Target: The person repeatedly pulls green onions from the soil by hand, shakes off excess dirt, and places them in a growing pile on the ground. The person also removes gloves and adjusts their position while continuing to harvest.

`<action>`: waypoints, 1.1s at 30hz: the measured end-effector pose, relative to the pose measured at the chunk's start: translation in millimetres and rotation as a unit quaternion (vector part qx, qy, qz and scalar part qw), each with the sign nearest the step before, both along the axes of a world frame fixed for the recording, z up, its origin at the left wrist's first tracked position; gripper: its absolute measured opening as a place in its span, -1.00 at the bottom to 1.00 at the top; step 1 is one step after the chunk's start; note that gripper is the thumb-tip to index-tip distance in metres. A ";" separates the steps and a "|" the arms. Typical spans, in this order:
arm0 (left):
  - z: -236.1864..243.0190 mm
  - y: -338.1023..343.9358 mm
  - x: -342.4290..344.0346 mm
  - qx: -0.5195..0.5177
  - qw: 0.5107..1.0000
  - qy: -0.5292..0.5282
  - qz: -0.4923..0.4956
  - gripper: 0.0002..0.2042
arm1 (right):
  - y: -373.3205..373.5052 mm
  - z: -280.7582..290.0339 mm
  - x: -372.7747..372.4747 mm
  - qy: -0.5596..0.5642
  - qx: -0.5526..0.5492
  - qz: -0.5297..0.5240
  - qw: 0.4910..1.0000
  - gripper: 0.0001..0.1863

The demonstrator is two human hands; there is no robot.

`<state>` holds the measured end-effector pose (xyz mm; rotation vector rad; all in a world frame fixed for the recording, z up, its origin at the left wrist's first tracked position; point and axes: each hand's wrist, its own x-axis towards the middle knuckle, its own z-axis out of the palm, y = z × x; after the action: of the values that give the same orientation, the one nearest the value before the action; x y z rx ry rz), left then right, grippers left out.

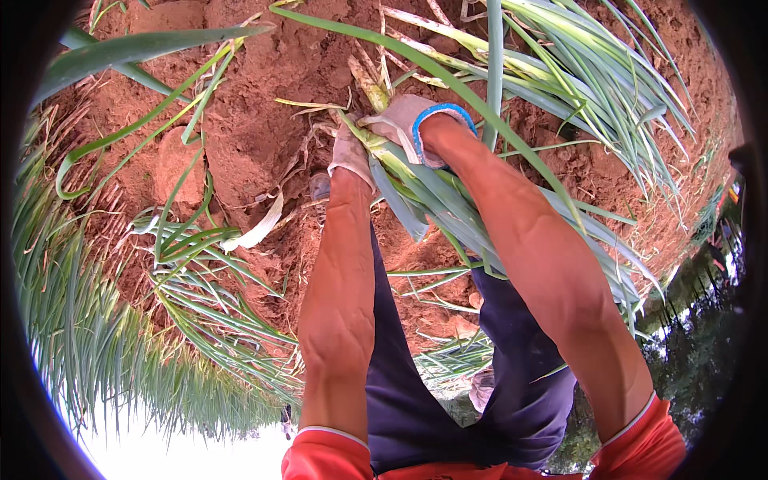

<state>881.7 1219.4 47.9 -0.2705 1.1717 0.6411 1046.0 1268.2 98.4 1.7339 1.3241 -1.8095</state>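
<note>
A bunch of long green onions (456, 204) lies slanting between my arms, its pale root end up by my hands and its leaves fanning down to the right. My right hand (400, 124), in a pale work glove with a blue cuff edge, is closed over the pale stalks from above. Close beside it, my left hand (350, 150), also gloved, is closed against the left side of the same stalks. Its fingertips are partly hidden behind the stalks.
Another heap of green onions (552, 72) lies at the far right on reddish soil (264, 96). Standing onion plants (88, 312) fill the left side, with bent leaves (212, 308) beside them. One long leaf (432, 68) arches across the view above my hands.
</note>
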 end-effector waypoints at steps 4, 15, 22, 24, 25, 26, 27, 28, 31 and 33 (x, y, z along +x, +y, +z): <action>-8.3 4.5 28.1 -0.088 0.995 0.014 0.035 -0.63 | 20.9 5.9 22.0 -0.014 -0.037 0.114 0.993 -0.51; -31.4 23.8 -30.0 -0.045 0.992 0.061 0.101 -0.68 | 47.3 4.1 4.2 0.011 -0.029 0.087 0.996 -0.47; 9.2 61.0 90.1 -0.127 0.987 0.064 0.082 -0.58 | 114.1 -18.9 115.3 0.143 -0.205 0.126 0.960 -0.57; 13.5 69.5 124.1 -0.116 0.984 0.112 0.074 -0.50 | 124.6 -32.2 131.8 0.186 -0.193 0.150 0.952 -0.57; 16.9 59.9 119.8 -0.114 0.983 0.102 0.105 -0.49 | 122.9 -25.8 131.5 0.142 -0.127 0.170 0.967 -0.54; 16.6 55.8 114.6 -0.117 0.983 0.008 0.142 -0.49 | 115.6 -25.8 130.0 0.111 -0.099 0.194 0.970 -0.52; 14.3 50.1 114.9 -0.116 0.984 0.037 0.131 -0.48 | 113.3 -24.0 128.9 0.079 -0.071 0.215 0.971 -0.51; 5.4 49.5 118.6 -0.108 0.984 0.063 0.123 -0.48 | 117.6 -37.9 133.0 0.113 -0.121 0.203 0.965 -0.48; 6.2 45.3 130.6 -0.145 0.978 0.078 0.131 -0.52 | 114.4 -32.7 137.7 0.109 -0.183 0.143 0.967 -0.57; 11.0 35.7 127.8 -0.099 0.986 0.025 0.130 -0.51 | 101.8 -31.8 135.2 0.108 -0.083 0.225 0.965 -0.76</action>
<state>1009.5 1255.1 58.9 -0.5861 1.2602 0.7635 1181.2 1369.9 66.7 1.0652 1.4560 -1.8079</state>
